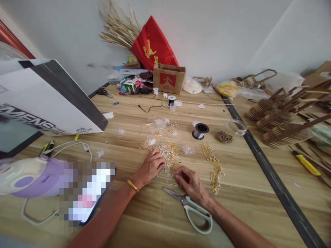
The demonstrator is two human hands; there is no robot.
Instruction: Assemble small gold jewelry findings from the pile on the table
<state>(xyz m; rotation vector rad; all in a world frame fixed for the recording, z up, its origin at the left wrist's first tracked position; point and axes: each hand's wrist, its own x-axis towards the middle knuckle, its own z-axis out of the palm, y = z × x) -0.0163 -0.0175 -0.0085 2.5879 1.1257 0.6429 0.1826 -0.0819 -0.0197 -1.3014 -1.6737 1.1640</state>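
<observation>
My left hand (153, 166) lies with bent fingers at the near edge of a pile of small gold and silver jewelry findings (169, 151). Its fingertips touch the pile; what they pinch, if anything, is hidden. To its right, my right hand (190, 182) is closed, thumb against forefinger, on a thin silver chain (170, 182) that trails on the table between both hands. Scissors (198, 213) with pale green handles lie under my right wrist, blades pointing left. Several gold chains (213, 165) are laid out to the right of that hand.
Behind the pile are small bags of findings (157, 127), a bag of rings (188, 149), a wire spool (200, 131) and a dish of beads (224, 136). A phone (90, 196) and purple-white bottle (33, 177) stand left. Woven baskets (279, 120) and a yellow cutter (306, 162) sit right.
</observation>
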